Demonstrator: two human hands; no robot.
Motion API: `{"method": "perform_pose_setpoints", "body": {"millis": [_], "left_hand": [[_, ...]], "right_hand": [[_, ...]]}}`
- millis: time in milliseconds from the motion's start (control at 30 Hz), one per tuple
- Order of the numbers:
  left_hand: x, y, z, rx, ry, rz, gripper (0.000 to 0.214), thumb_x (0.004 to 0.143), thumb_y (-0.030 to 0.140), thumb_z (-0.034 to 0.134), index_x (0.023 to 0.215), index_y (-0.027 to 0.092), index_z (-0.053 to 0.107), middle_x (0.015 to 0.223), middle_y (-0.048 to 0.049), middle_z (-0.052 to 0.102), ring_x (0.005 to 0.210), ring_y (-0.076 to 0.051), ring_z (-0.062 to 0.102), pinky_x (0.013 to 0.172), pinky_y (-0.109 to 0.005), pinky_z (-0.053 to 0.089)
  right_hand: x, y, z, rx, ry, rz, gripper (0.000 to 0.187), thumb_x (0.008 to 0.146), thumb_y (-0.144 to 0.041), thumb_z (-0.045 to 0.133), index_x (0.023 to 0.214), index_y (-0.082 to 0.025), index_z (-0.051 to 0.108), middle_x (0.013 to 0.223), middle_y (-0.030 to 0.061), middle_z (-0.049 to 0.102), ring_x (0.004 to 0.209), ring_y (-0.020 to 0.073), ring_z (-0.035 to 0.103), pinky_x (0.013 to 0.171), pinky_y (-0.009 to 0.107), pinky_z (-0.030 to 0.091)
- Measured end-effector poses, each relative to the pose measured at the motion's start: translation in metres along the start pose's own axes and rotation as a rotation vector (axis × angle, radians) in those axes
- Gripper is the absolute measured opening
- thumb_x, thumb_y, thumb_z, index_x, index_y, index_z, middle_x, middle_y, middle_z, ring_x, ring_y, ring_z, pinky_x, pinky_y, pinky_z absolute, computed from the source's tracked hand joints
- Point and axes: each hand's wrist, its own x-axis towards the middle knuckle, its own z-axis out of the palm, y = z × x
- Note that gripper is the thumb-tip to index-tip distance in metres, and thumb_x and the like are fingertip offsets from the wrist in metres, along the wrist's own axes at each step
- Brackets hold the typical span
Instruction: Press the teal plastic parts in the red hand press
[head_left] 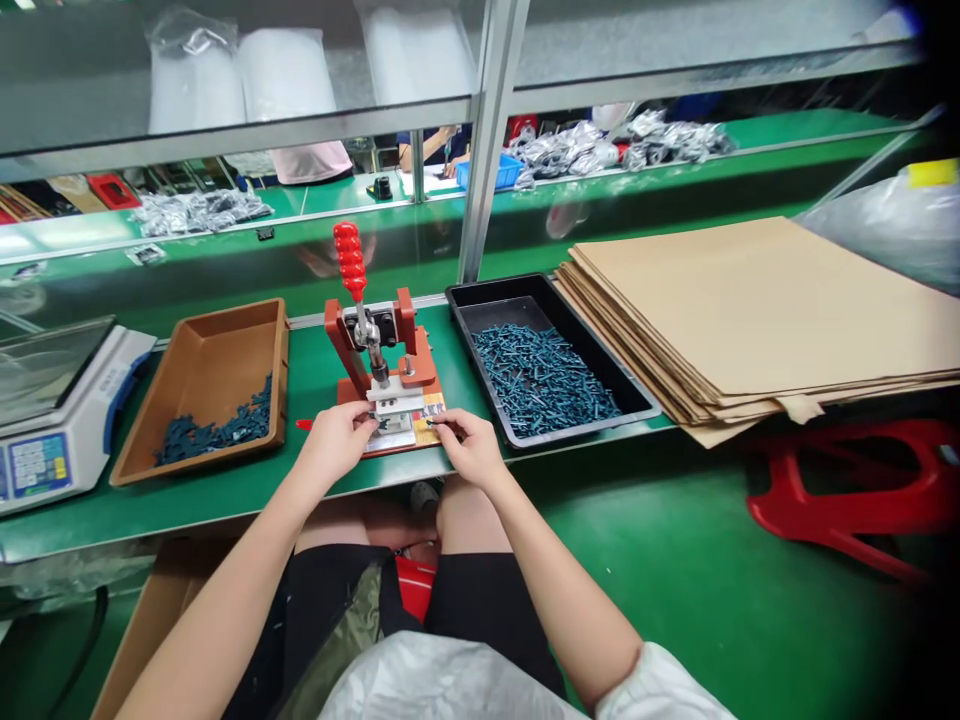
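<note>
A red-handled toggle clamp press [375, 345] stands on the green bench in front of me, its red handle upright. My left hand [337, 440] is at the left side of the press's pale metal fixture [394, 425], fingers pinched together by a small dark part that they mostly hide. From the right, my right hand [472, 445] reaches to the same fixture, thumb and finger closed on a small dark pin-like piece [433, 421]. A black tray [525, 290] to the right holds many dark teal pin-like pieces. In the brown tray [217, 335] to the left lie small dark teal parts.
A digital scale [67, 420] sits at the far left. Stacked brown cardboard sheets [757, 310] lie right of the black tray, overhanging the bench edge. A metal post [487, 150] rises behind the press. A red stool [855, 490] stands on the floor at right. People work across the bench.
</note>
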Motion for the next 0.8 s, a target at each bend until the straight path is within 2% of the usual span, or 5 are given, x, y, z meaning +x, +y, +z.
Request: {"method": "perform_pose_setpoints", "body": {"millis": [100, 267, 433, 633, 800], "left_hand": [[0.004, 0.001, 0.005, 0.089, 0.039, 0.031, 0.023, 0.087, 0.031, 0.056, 0.088, 0.021, 0.077, 0.085, -0.0070, 0.076, 0.083, -0.026, 0.069, 0.079, -0.035, 0.052], [0.015, -0.008, 0.027, 0.217, 0.160, 0.204, 0.021, 0.083, 0.020, 0.054, 0.080, 0.017, 0.075, 0.108, -0.0133, 0.073, 0.108, -0.032, 0.062, 0.095, -0.044, 0.050], [0.020, -0.007, 0.033, 0.313, 0.073, 0.200, 0.023, 0.085, 0.020, 0.050, 0.086, 0.016, 0.073, 0.102, -0.0143, 0.073, 0.103, -0.033, 0.065, 0.092, -0.045, 0.052], [0.019, 0.003, 0.027, 0.380, 0.035, 0.166, 0.026, 0.086, 0.023, 0.052, 0.096, 0.015, 0.074, 0.102, -0.0159, 0.073, 0.101, -0.035, 0.066, 0.089, -0.046, 0.052], [0.017, 0.005, 0.024, 0.355, 0.015, 0.179, 0.024, 0.085, 0.031, 0.060, 0.100, 0.019, 0.075, 0.102, -0.0129, 0.073, 0.102, -0.035, 0.066, 0.089, -0.045, 0.052]], "right_hand": [[0.000, 0.000, 0.000, 0.004, 0.006, 0.000, 0.018, 0.088, -0.026, 0.058, 0.093, -0.020, 0.074, 0.089, 0.0063, 0.076, 0.078, 0.0197, 0.071, 0.075, 0.031, 0.057], [0.000, 0.000, 0.001, -0.034, 0.005, -0.015, 0.017, 0.090, -0.025, 0.057, 0.094, -0.020, 0.073, 0.090, 0.0065, 0.076, 0.079, 0.0197, 0.071, 0.078, 0.031, 0.057], [0.000, 0.004, 0.003, 0.065, 0.000, 0.007, 0.017, 0.091, -0.027, 0.060, 0.104, -0.022, 0.069, 0.097, 0.0057, 0.075, 0.081, 0.0193, 0.072, 0.076, 0.031, 0.058], [0.002, 0.002, 0.000, -0.004, 0.005, -0.071, 0.012, 0.091, -0.024, 0.059, 0.091, -0.022, 0.071, 0.093, 0.0054, 0.071, 0.082, 0.0189, 0.067, 0.073, 0.031, 0.055], [0.016, -0.004, 0.005, 0.012, -0.023, -0.035, 0.014, 0.088, -0.024, 0.060, 0.095, -0.021, 0.072, 0.092, 0.0057, 0.071, 0.079, 0.0186, 0.066, 0.074, 0.031, 0.055]]}}
